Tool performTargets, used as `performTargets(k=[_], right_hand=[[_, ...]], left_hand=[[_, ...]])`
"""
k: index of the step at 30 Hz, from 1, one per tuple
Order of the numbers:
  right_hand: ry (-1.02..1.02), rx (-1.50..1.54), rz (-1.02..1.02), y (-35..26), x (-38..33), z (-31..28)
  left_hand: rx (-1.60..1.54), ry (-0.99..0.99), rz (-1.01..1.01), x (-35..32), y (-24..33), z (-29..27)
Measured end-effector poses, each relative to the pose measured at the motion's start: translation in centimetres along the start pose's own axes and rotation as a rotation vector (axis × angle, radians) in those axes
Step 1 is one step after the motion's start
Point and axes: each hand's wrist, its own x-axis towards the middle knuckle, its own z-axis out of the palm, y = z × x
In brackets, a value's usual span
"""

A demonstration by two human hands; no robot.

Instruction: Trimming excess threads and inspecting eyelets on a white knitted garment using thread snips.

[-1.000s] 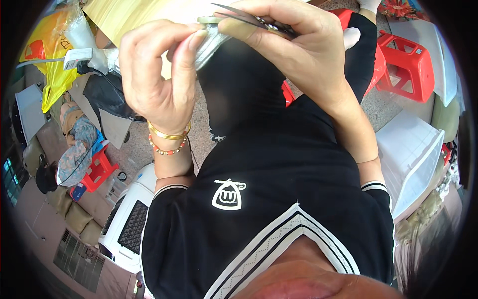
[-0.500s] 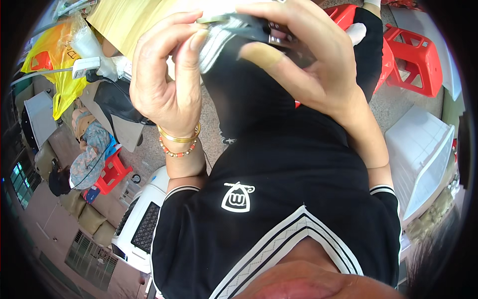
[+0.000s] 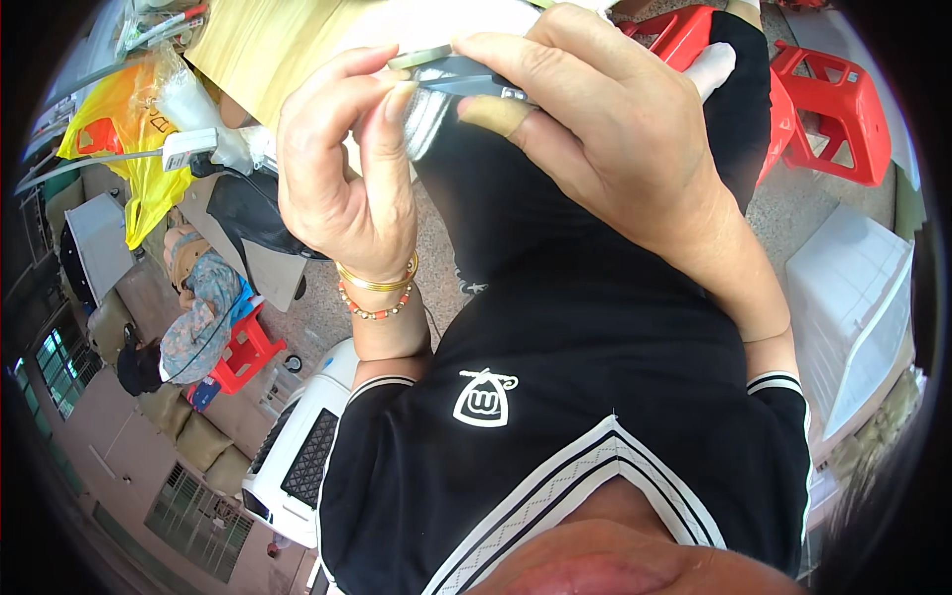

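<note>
Both hands are raised close together in front of my black shirt. My left hand (image 3: 342, 178), with gold and beaded bracelets at the wrist, pinches a small shiny silvery piece (image 3: 428, 121) between thumb and fingers. My right hand (image 3: 615, 139) closes over a dark metal tool (image 3: 466, 75) with flat blade-like parts, which lies across the top of the silvery piece. The right thumb has a tan strip of tape (image 3: 496, 115) around it. Most of the tool is hidden under the right fingers.
Below lies a speckled floor. Red plastic stools (image 3: 828, 99) stand at the upper right and another red stool (image 3: 248, 347) at the left. A white appliance casing (image 3: 297, 456), a white box (image 3: 853, 297), a yellow bag (image 3: 139, 149), a tan sheet (image 3: 268, 50) and a crouching person (image 3: 198, 307) surround me.
Both hands stay joined on the silvery piece and the tool. The left fingers have shifted their pinch a little, and the whole view has drifted slightly.
</note>
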Motion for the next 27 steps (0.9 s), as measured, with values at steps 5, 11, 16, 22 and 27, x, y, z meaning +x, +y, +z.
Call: performTargets(k=[5,11,16,22,27], right_hand=[[-0.458,0.454,0.550,-0.5,0.8,-1.5],[-0.388,0.223,0.300,-0.2,0.9,-1.4],[0.330,0.079,-0.193,3.3,-2.6,4.5],[-0.395,0.539,0.437,4.3,-2.3,-2.6],[-0.331,0.942,1.134,10.7,-10.6,1.6]], left_hand=[[0.096,-0.017,0.074,0.0,0.2,0.1],[0.116,-0.006,0.149,-0.5,0.1,-0.2],[-0.043,-0.047,-0.137,-0.4,0.6,0.3],[-0.385,-0.199,-0.673,0.1,1.3,-3.1],[-0.300,-0.405,-0.702,1.9,1.3,-3.8]])
